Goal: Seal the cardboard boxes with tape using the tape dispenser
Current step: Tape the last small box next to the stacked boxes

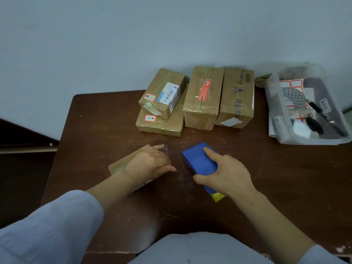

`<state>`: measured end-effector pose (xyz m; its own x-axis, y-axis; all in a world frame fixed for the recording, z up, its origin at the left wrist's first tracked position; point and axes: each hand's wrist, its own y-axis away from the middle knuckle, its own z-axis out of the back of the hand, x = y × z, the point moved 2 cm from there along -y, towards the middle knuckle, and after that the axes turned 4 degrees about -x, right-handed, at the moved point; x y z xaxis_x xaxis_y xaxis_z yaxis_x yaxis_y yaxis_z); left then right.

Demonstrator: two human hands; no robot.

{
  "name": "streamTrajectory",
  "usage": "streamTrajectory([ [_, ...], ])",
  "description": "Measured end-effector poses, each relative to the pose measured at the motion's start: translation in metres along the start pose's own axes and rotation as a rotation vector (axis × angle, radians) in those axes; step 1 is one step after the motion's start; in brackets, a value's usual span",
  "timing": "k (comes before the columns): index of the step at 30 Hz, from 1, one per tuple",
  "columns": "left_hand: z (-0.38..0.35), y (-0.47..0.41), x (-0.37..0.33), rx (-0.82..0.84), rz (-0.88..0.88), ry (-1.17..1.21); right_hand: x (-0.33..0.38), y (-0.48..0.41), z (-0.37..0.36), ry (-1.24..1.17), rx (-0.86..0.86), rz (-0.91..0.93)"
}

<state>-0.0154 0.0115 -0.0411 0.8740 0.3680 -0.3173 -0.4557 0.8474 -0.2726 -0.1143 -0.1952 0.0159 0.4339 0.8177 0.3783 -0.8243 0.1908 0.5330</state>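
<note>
A blue tape dispenser with a yellow end lies on the brown table. My right hand grips it from above, thumb on its near side and forefinger along its top. My left hand rests on a small flat cardboard box at the left, covering most of it, with fingers fairly straight. Several taped cardboard boxes stand at the table's back: two stacked ones, a middle one and a right one.
A clear plastic bin at the back right holds red-edged labels, scissors, a pen and a metal disc. A pale wall rises behind the table. The table's left edge drops to dark floor.
</note>
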Motion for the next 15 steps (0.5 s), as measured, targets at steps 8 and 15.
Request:
streamTrajectory([
  [8, 0.007, 0.014, 0.011, 0.27, 0.125, -0.248, 0.003, -0.001, 0.0, 0.007, 0.0, 0.011],
  [15, 0.005, 0.02, 0.009, 0.227, 0.074, -0.289, 0.008, 0.0, -0.002, 0.004, 0.005, 0.027],
])
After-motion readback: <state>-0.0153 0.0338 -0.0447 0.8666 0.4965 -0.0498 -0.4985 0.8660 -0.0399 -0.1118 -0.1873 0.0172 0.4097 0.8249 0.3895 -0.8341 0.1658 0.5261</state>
